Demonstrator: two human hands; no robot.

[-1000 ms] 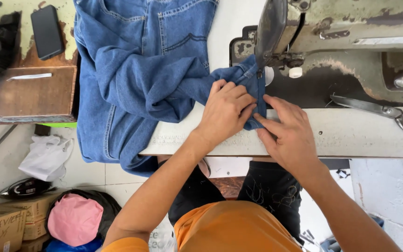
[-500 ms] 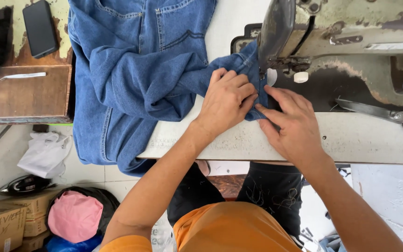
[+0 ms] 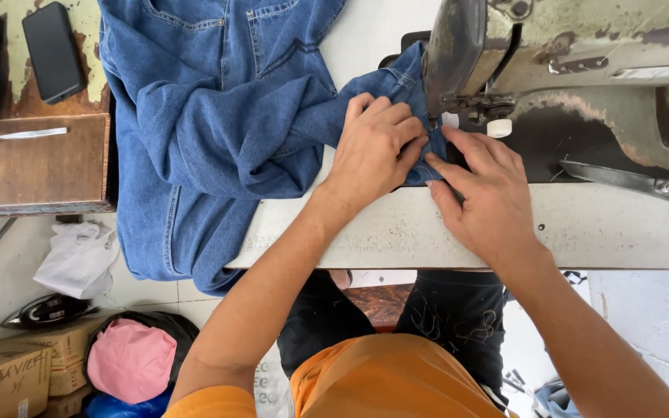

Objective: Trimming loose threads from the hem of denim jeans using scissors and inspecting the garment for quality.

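Observation:
A pair of blue denim jeans [image 3: 226, 116] is spread over the white sewing table [image 3: 598, 224] and hangs off its front edge. One folded end of the denim lies under the head of an old greenish sewing machine [image 3: 551, 46]. My left hand [image 3: 373, 147] presses flat on that denim fold, just left of the needle. My right hand [image 3: 482, 193] rests beside it, fingertips pinching the cloth's edge right below the presser foot.
Large metal scissors [image 3: 644, 186] lie on the table to the right. At the left, a brown side table [image 3: 32, 162] carries a black phone [image 3: 54, 51] and a small white tool. On the floor are cardboard boxes [image 3: 9, 371], a pink cloth bundle [image 3: 129, 360] and a white bag [image 3: 79, 259].
Both hands have slid slightly toward the needle with the denim fold. The view has shifted a little, and the jeans stay spread as before.

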